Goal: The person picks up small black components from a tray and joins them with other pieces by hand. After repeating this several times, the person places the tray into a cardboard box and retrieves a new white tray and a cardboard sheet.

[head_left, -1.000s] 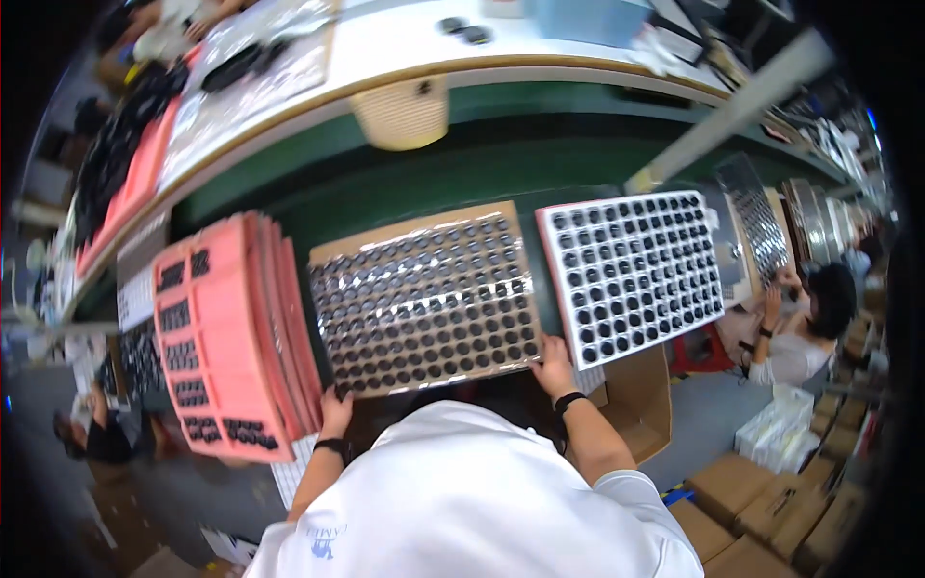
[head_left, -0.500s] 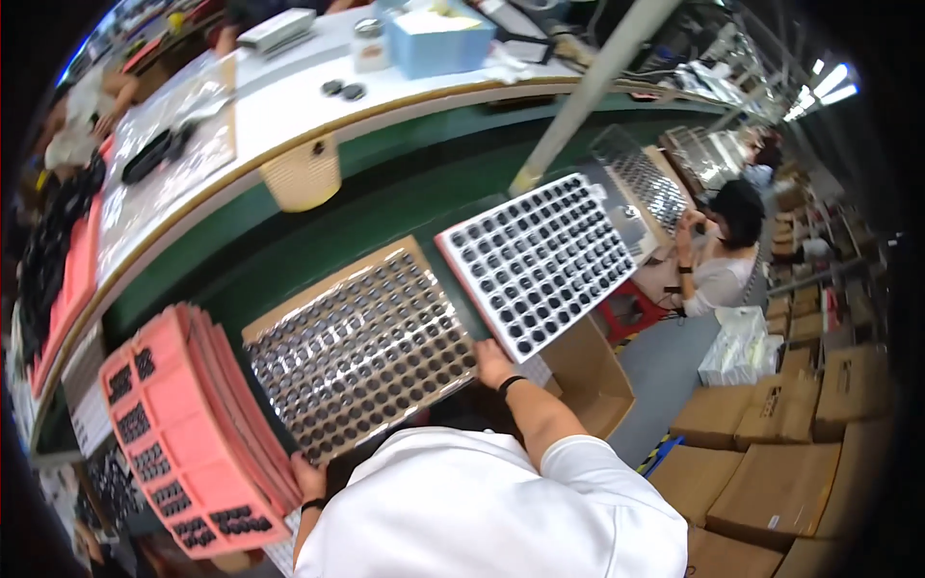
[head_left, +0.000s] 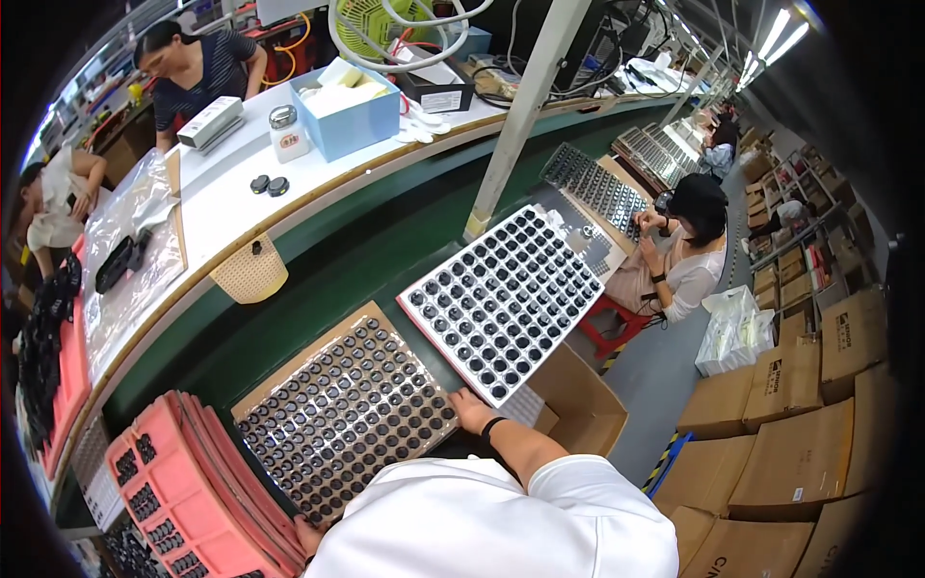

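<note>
A clear plastic tray with rows of round black parts lies on a brown cardboard sheet in front of me. My right hand grips its near right corner. At the near left corner, my left hand is closed on the edge, partly hidden by my white shirt. Just right of this tray sits a white tray filled with black round parts. To the left stands a stack of pink trays, the outer one tilted, with small black parts in its compartments.
Beyond runs a white bench with a blue box, a jar and two black round pieces. A metal post rises behind the white tray. A co-worker sits at right. An open carton and stacked cartons stand right.
My view has tilted up and shifted, so more of the far bench and a person behind it show. Both hands stay on the clear tray's near corners.
</note>
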### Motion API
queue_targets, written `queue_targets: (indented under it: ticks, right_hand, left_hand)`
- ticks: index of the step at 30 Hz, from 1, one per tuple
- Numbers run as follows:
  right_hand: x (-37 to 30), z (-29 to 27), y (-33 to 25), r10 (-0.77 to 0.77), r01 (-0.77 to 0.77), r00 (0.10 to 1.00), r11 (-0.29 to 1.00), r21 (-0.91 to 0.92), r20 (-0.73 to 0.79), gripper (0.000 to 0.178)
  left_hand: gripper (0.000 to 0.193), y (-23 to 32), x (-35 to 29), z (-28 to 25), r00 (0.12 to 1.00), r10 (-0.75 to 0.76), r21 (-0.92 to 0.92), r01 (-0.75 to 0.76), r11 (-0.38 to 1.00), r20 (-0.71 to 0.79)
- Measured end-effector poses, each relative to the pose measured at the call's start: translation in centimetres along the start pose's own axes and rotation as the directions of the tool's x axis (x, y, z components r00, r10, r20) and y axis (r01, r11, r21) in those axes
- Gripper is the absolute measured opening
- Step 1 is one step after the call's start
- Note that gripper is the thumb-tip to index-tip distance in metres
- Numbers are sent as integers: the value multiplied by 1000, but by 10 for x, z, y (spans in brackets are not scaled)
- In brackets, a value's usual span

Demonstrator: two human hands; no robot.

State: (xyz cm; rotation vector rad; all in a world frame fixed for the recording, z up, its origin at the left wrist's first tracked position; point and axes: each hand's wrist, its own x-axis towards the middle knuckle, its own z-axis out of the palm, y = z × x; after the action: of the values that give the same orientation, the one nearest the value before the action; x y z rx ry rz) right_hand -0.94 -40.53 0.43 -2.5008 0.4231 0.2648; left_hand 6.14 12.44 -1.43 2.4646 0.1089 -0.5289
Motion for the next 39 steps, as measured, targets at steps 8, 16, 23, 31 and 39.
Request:
queue_targets:
  ticks: [8,16,23,31,39]
  right_hand:
    - [2,-8,-7,59,-59,997,998,-2,41,47]
    - [5,12,11,-28,28,1000,992,-125,-3,53]
    - [31,3,22,27,-27,1000,982,185,3,60]
    - [96,-5,-23,168,-98,971,930,353,-172,32]
    - [130,17,5,237,-174,966,893,416,-105,33]
  left_hand:
    - [58,42,-10,-15,994,-101,-166,105,981,33]
    - [52,-35,15,17,998,1,-161,-10,987,-61]
    - [44,0,41,-9,970,-241,-78,241,967,6]
    - [43,21,76,-1,920,-259,-348,149,925,-294]
    - [39,39,106,-9,906,-346,-603,138,786,-243]
